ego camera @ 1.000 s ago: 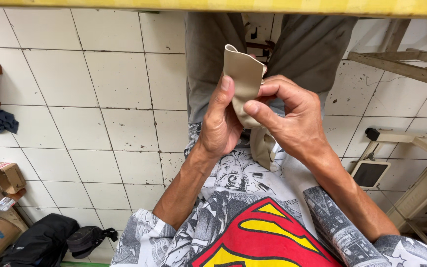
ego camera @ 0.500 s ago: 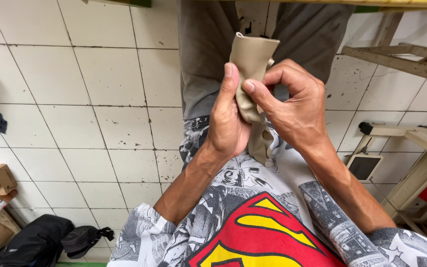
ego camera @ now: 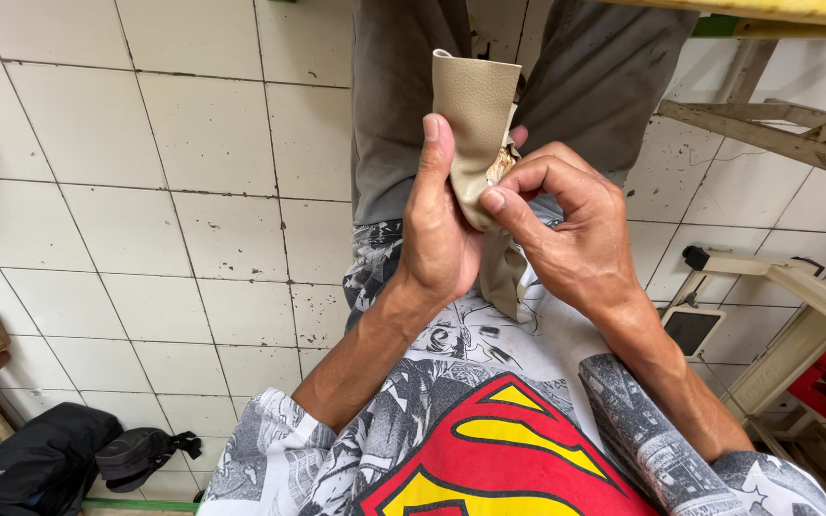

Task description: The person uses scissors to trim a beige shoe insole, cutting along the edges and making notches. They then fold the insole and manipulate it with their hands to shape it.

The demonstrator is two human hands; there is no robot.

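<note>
Holding the beige leather piece up in front of your lap, you have both hands closed on it: your left hand wraps its near side with the thumb laid up along the face, and your right hand pinches its edge between thumb and forefinger. A rough brownish patch shows at that pinched edge, and a loose tail of the same leather hangs below your hands. By my judgement the edge work is only partly through, since the upper part stands smooth and curled over.
</note>
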